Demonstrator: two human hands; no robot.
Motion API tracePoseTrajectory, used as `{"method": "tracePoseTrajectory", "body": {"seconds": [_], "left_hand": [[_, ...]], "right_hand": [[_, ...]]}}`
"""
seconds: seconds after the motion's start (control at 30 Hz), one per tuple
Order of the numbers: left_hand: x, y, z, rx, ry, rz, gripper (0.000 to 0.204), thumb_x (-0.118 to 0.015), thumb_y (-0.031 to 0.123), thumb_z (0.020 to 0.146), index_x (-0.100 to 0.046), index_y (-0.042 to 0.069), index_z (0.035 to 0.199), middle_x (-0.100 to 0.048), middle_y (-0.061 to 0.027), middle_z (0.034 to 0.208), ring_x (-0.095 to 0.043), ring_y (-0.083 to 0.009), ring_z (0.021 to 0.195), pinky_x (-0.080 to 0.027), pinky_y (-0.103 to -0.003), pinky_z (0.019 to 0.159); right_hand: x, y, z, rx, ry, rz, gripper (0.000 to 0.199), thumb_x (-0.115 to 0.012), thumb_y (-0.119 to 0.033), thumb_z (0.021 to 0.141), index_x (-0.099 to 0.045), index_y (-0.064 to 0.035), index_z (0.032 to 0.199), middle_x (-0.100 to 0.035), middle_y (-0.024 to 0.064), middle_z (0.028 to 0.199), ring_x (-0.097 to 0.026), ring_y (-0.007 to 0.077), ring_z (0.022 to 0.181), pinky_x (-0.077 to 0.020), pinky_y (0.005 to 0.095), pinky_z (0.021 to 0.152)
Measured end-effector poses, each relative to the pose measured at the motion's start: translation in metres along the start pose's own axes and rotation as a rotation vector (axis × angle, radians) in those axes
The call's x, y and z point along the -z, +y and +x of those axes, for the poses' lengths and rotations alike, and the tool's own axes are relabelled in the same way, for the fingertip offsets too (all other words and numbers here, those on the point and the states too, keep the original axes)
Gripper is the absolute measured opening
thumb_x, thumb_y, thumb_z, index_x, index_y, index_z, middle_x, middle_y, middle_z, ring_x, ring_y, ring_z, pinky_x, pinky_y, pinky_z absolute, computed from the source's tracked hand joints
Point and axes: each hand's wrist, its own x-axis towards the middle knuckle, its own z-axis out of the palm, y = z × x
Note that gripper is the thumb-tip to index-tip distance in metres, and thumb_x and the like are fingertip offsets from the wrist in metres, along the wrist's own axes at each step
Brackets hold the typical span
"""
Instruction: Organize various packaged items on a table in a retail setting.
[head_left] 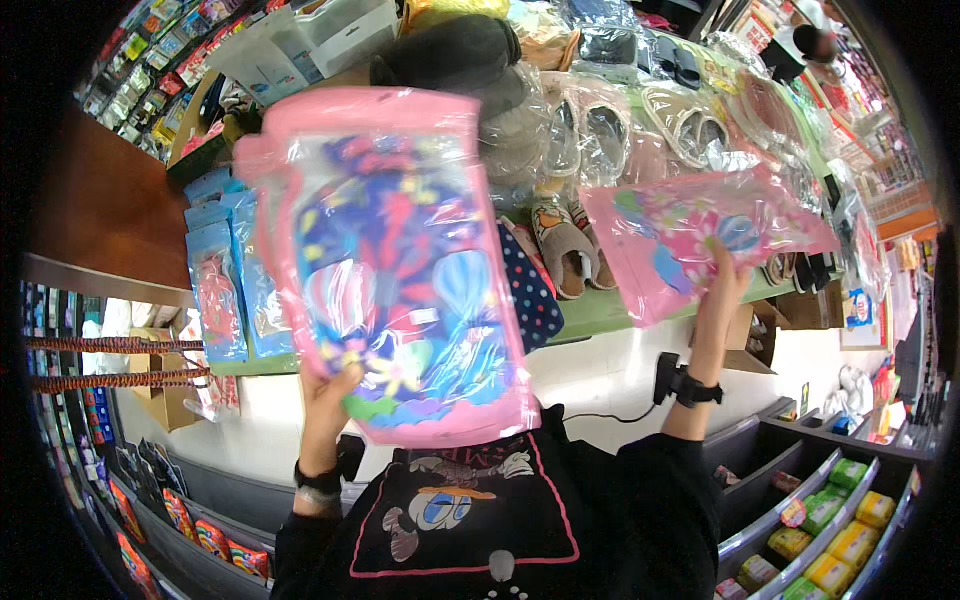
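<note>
My left hand [326, 400] is closed on the lower left edge of a clear-fronted plastic pouch [410, 270] with a pink border. The pouch carries a blue and purple pattern of flowers and hot-air balloons, and is tilted upright before my chest. Another pink edge shows behind it, so more than one pouch may be in this hand. On the right, my right hand [725, 285] pinches a pink printed pouch [690, 240] by its near edge, above the slippers. My thumb overlaps its floral front; the fingers underneath are hidden.
A green-topped table [610, 312] holds several plastic-wrapped slippers [605, 135], a polka-dot fabric item [530, 285] and blue packets [218, 290]. Cardboard boxes [750, 340] stand under it. Dark shelf bins [800, 520] with packaged goods lie at right; a wooden panel [110, 200] stands left.
</note>
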Motion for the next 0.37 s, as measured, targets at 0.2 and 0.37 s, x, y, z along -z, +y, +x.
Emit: {"method": "tracePoseTrajectory", "body": {"seconds": [0.2, 0.37], "left_hand": [[-0.028, -0.107, 0.046, 0.385, -0.271, -0.239, 0.044, -0.054, -0.001, 0.081, -0.038, 0.007, 0.122, -0.054, -0.0075, 0.104, -0.057, -0.0175, 0.088, -0.050, -0.031, 0.076], [-0.017, -0.194, 0.055, 0.350, -0.350, 0.025, 0.051, -0.057, 0.007, 0.082, -0.033, 0.010, 0.127, -0.052, -0.0072, 0.108, -0.053, -0.0161, 0.099, -0.044, -0.035, 0.087]], "right_hand": [[0.033, -0.048, -0.015, 0.329, -0.110, -0.184, 0.029, -0.060, -0.013, 0.081, -0.052, -0.0001, 0.106, -0.056, 0.0025, 0.094, -0.050, 0.0101, 0.079, -0.0393, 0.0226, 0.071], [0.040, -0.072, -0.050, 0.358, -0.312, -0.305, 0.031, -0.056, -0.008, 0.084, -0.049, -0.0003, 0.113, -0.058, 0.0015, 0.089, -0.050, 0.0046, 0.073, -0.0379, 0.0155, 0.065]]}}
